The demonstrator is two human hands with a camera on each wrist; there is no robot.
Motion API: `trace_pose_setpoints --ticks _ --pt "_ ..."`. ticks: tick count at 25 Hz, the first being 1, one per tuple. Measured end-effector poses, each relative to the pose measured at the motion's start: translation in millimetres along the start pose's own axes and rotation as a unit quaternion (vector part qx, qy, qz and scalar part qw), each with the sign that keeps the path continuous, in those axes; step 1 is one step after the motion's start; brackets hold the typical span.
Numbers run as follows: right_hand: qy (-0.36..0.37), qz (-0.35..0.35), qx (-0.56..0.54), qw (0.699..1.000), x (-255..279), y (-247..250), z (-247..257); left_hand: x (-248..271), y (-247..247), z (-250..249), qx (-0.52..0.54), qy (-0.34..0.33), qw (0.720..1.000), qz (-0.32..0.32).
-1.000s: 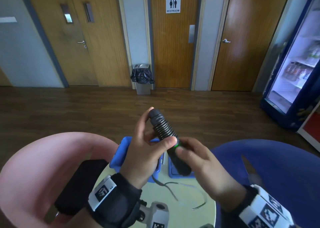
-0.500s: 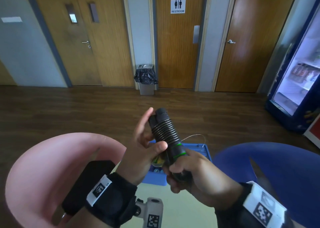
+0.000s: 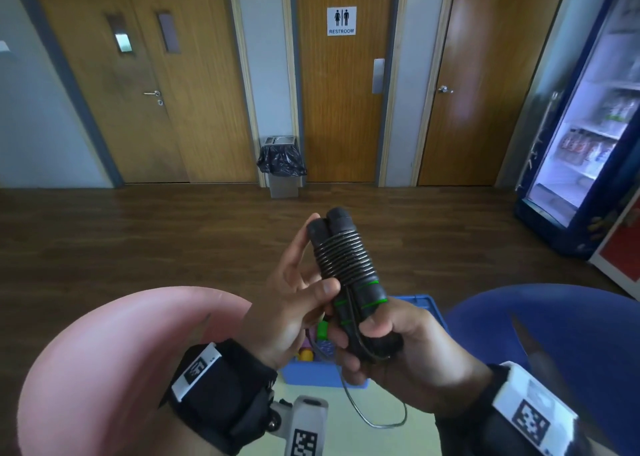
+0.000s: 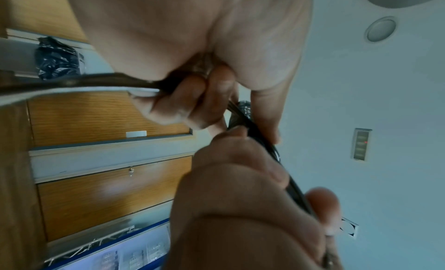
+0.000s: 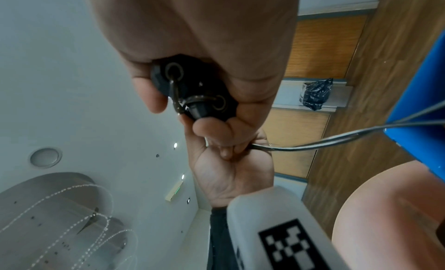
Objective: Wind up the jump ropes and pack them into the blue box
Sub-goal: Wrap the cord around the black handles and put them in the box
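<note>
Both hands are raised together in front of the chest, above the blue box [image 3: 420,301] on the pale table [image 3: 349,435]. The right hand [image 3: 405,348] wraps its fingers round the lower ends of the two black jump rope handles [image 3: 346,265], held side by side and tilted up and away. The left hand [image 3: 294,303] pinches the loose cord [image 3: 377,421] beside the handles, thumb against the coiled windings. A pink chair [image 3: 114,362] borders the left, a blue chair [image 3: 568,331] the right; open wooden floor [image 3: 138,241] lies ahead.
</note>
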State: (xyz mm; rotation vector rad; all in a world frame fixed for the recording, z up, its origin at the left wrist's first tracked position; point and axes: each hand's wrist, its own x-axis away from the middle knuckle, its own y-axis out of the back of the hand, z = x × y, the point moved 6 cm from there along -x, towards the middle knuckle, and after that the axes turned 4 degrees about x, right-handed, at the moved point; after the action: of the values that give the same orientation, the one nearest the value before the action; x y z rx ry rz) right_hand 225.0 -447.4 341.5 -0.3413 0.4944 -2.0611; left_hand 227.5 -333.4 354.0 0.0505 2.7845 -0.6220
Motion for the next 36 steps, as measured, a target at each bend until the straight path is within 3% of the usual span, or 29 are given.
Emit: trace_pose_setpoints --ticks 3,6,8,10,12,13,15,17,18,19,20,24,29,32,36 --pt "-0.013 0.03 -0.067 0.997 -15 -20 -6 0 16 -17 -0.005 0.015 0.999 0.036" --pt "-0.024 0.047 -0.109 0.993 -25 -34 -12 2 29 -26 -0.023 0.027 0.999 0.02" --pt "-0.042 -0.022 -0.039 0.998 -30 -30 -15 2 38 -28 -0.033 0.023 0.999 -0.015" --pt "-0.043 -0.151 0.072 0.985 -30 -20 -13 3 47 -28 -0.017 0.024 0.997 -0.066" --pt "-0.001 -0.277 0.195 0.941 -24 -16 -2 6 53 -29 -0.033 0.018 0.994 -0.103" --pt "0.025 -0.322 0.276 0.905 -21 -20 5 8 54 -32 -0.046 0.011 0.993 -0.111" --pt "0.04 -0.363 0.476 0.8 -18 -37 17 10 51 -37 -0.074 -0.02 0.991 -0.108" --pt "0.011 -0.373 0.626 0.685 -23 -48 19 13 46 -38 -0.11 -0.052 0.987 -0.101" --pt "0.003 -0.384 0.65 0.656 -26 -49 19 15 45 -39 -0.118 -0.06 0.986 -0.096" --pt "-0.002 -0.392 0.65 0.651 -30 -47 17 17 44 -42 -0.121 -0.065 0.987 -0.089" --pt "-0.003 -0.391 0.631 0.67 -33 -46 15 19 46 -44 -0.119 -0.064 0.987 -0.081" --pt "0.027 -0.318 0.474 0.821 -43 -45 4 21 62 -51 -0.095 -0.031 0.995 -0.03" --pt "0.058 -0.178 0.292 0.938 -52 -65 -11 26 78 -49 -0.022 0.006 0.999 0.025" --pt "0.042 -0.094 0.133 0.986 -53 -81 -23 24 81 -45 -0.002 0.017 1.0 0.026" --pt "0.016 0.0 -0.033 0.999 -55 -88 -34 22 82 -53 -0.015 0.007 0.999 0.031"
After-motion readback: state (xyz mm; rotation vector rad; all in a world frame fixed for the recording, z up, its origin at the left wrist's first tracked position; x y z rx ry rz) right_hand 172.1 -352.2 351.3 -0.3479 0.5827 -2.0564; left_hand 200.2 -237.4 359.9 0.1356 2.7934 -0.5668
